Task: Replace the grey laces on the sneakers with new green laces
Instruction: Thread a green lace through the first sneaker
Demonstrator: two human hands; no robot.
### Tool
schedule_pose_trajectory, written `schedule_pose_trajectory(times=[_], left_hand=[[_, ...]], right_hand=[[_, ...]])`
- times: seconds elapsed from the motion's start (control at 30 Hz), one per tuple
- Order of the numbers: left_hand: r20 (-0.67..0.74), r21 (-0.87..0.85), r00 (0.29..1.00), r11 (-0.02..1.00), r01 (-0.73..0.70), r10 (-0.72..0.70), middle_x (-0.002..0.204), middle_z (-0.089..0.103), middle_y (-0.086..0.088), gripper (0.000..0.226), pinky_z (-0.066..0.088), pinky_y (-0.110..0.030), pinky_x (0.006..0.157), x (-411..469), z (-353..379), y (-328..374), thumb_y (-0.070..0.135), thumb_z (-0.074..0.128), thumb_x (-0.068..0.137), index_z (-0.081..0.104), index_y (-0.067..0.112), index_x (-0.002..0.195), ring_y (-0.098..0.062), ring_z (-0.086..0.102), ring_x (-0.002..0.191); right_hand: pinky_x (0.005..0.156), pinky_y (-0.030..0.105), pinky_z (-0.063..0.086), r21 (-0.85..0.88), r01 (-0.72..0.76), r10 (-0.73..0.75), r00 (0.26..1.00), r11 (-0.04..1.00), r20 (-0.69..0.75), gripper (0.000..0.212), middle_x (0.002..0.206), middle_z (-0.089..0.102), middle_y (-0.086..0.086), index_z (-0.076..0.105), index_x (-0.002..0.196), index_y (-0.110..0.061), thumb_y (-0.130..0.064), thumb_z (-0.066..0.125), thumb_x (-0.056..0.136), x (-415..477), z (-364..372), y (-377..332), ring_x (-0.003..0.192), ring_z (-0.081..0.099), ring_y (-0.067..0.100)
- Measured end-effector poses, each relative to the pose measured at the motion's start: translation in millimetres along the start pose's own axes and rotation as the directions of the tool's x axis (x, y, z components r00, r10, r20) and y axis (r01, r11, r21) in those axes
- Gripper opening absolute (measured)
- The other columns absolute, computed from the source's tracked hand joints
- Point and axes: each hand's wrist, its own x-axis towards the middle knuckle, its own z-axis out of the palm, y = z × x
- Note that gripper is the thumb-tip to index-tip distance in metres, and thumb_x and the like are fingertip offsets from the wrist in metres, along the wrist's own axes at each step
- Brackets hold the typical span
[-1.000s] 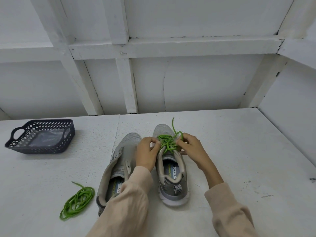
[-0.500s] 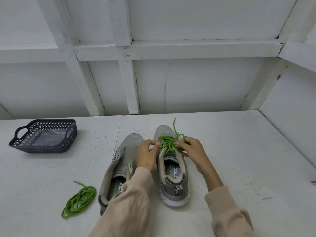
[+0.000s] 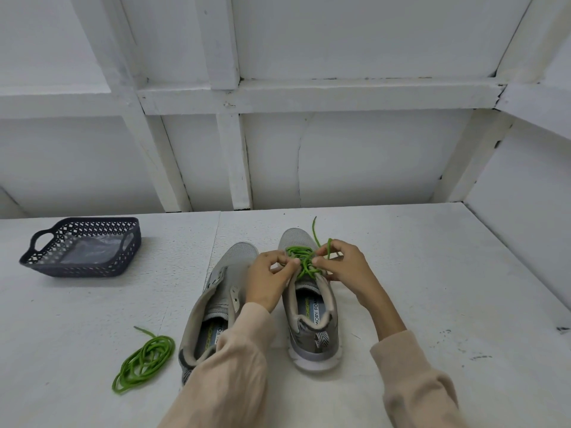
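Observation:
Two grey sneakers stand side by side on the white table, toes pointing away. The right sneaker carries a green lace threaded through its eyelets, with one loose end sticking up. My left hand pinches the lace at the shoe's left side. My right hand pinches a lace strand at the right side. The left sneaker has no lace, and my left forearm hides its heel. A second green lace lies coiled on the table to the left.
A dark perforated plastic basket with a clear bag inside sits at the table's far left. A white panelled wall rises behind the table, and another wall closes off the right side.
Both hands stay on the green lace at the right sneaker; the fingers have shifted slightly closer together over the eyelets. Sneakers, coiled lace and basket have not moved.

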Motion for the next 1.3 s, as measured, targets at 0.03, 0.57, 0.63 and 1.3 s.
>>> schedule_pose_trajectory(times=[0.03, 0.57, 0.63, 1.3], left_hand=[[-0.002, 0.005, 1.0, 1.0, -0.004, 0.004, 0.11, 0.063, -0.003, 0.013, 0.04, 0.002, 0.068, 1.0, -0.3, -1.8, 0.015, 0.075, 0.081, 0.068, 0.016, 0.071, 0.004, 0.057, 0.088], [0.006, 0.027, 0.999, 0.998, -0.054, 0.054, 0.09, 0.066, 0.01, 0.02, 0.049, -0.019, 0.079, -3.9, 0.5, -4.1, 0.018, 0.07, 0.087, 0.063, 0.024, 0.07, -0.007, 0.065, 0.082], [0.009, 0.029, 0.999, 0.998, -0.047, 0.047, 0.087, 0.065, 0.012, 0.02, 0.048, -0.014, 0.076, -4.3, 1.1, -4.1, 0.016, 0.07, 0.087, 0.063, 0.023, 0.069, 0.0, 0.062, 0.079], [-0.012, 0.122, 0.986, 0.979, -0.165, 0.168, 0.112, 0.056, -0.009, 0.018, 0.041, -0.002, 0.073, -13.3, 9.8, -4.9, 0.005, 0.059, 0.092, 0.059, 0.015, 0.077, 0.024, 0.05, 0.085]], right_hand=[[0.068, 0.034, 0.06, 0.026, -0.006, 0.007, 0.999, 1.0, -0.05, 0.01, 0.097, 0.067, 0.01, 0.062, 0.089, -0.007, -0.011, 0.07, 0.086, 0.1, 0.6, 0.3, 0.078, 0.067, 0.02], [0.05, 0.026, 0.04, -0.004, 0.047, -0.047, 0.994, 0.999, -0.096, 0.035, 0.053, 0.06, -0.006, 0.064, 0.056, -0.014, -0.03, 0.071, 0.086, -12.4, 1.3, -4.4, 0.049, 0.048, 0.012], [0.054, 0.025, 0.04, -0.094, 0.052, -0.059, 0.996, 0.994, -0.071, 0.021, 0.061, 0.067, -0.009, 0.071, 0.062, -0.023, -0.028, 0.075, 0.082, -11.3, 4.0, -1.9, 0.054, 0.053, 0.007], [0.073, 0.051, 0.056, -0.287, -0.011, 0.008, 1.0, 0.958, -0.012, 0.022, 0.066, 0.061, 0.007, 0.06, 0.072, -0.007, -0.022, 0.06, 0.087, -3.1, 6.5, 3.0, 0.064, 0.06, 0.023]])
